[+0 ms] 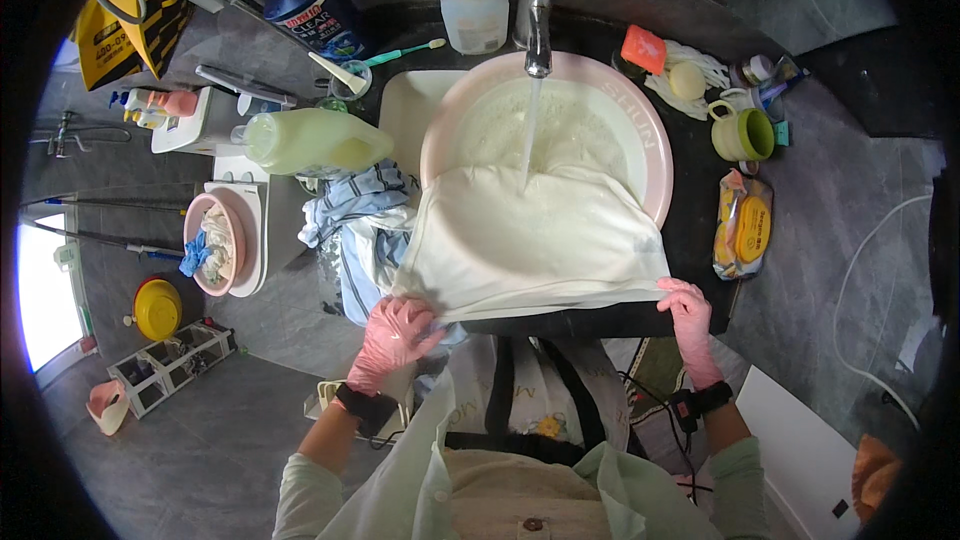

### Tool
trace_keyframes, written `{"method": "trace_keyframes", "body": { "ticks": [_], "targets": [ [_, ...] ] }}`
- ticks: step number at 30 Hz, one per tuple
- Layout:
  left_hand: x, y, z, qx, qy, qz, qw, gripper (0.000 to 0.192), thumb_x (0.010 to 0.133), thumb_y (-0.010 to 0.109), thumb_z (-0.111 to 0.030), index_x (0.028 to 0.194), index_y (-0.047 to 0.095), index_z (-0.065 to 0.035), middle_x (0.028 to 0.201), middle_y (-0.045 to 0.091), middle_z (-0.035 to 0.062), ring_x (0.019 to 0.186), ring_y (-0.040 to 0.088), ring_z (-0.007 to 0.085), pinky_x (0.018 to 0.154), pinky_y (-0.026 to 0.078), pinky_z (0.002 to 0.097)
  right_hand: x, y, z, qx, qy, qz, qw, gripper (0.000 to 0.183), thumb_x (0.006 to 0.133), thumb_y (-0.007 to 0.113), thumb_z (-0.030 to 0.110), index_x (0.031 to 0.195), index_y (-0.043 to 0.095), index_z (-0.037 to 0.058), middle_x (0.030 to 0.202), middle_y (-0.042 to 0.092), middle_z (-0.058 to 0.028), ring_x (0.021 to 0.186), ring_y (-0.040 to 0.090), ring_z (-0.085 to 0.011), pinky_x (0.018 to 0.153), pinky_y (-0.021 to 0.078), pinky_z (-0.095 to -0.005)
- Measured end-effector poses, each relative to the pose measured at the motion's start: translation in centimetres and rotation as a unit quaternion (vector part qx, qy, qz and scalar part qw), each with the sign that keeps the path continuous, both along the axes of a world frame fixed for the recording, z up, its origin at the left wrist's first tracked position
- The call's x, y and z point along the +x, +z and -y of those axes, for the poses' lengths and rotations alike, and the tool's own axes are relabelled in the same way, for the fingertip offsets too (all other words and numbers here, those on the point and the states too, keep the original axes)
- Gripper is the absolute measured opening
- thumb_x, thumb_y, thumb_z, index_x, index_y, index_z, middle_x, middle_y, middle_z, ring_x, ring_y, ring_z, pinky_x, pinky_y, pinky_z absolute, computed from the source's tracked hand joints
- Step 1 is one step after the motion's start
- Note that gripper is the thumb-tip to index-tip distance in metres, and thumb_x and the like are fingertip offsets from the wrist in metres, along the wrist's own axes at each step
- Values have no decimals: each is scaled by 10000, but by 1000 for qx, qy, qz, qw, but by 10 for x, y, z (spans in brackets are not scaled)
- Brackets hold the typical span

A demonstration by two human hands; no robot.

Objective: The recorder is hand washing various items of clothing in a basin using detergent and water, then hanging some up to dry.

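A white cloth garment (525, 240) is stretched over the near half of a pink-rimmed basin (660, 157), its far part lying in sudsy water. My left hand (397, 337), in a pink rubber glove, grips the cloth's near left corner. At the near right corner, my gloved right hand (686, 307) pinches the edge between thumb and fingers. From the chrome faucet (538, 37) a stream of water runs down onto the cloth and into the basin. Blue and white striped clothing (356, 199) lies bunched beside my left hand.
On the left of the black counter stand a large detergent jug (315, 141), a plastic cup (350, 80) and a toothbrush (405, 52). Behind the basin is a pump bottle (475, 11). To the right are a soap bar (686, 81), a green mug (739, 133) and a wipes pack (742, 229).
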State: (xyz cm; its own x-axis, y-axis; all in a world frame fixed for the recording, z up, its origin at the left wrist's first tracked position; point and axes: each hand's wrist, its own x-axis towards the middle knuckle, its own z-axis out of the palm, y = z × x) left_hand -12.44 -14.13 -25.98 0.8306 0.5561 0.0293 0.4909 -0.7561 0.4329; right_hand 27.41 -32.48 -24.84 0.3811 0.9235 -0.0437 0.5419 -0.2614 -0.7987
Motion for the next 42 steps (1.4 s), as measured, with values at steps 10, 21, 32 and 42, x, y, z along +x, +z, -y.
{"method": "trace_keyframes", "body": {
  "ticks": [10,21,32,42],
  "targets": [
    [78,-20,8,-28,-32,2,999,302,693,624,-211,969,533,-128,957,529,27,876,506,204,749,394,333,-22,17,-37,-144,114,312,932,348,677,594,58,1016,567,134,756,483,-56,724,490,-244,625,413,-359],
    [25,-5,10,144,-100,97,980,300,638,626,-125,932,601,-180,800,545,-49,634,533,114,489,435,240,-21,32,-15,33,62,382,921,192,655,666,120,845,649,143,674,459,-14,602,485,-192,513,391,-312],
    [32,-16,4,-60,-136,10,989,256,733,605,-287,950,608,-151,855,571,12,752,547,206,704,440,333,-13,40,-41,-206,285,173,920,134,713,585,156,820,629,86,737,555,-51,689,548,-244,595,433,-354],
    [63,-29,-39,-51,260,-11,964,735,709,623,-290,1287,263,-13,1289,320,204,1144,353,351,946,293,408,-20,93,-261,124,173,316,925,645,713,495,57,1300,232,9,1309,311,-180,1171,356,-305,960,315,-371]
  ]
}}
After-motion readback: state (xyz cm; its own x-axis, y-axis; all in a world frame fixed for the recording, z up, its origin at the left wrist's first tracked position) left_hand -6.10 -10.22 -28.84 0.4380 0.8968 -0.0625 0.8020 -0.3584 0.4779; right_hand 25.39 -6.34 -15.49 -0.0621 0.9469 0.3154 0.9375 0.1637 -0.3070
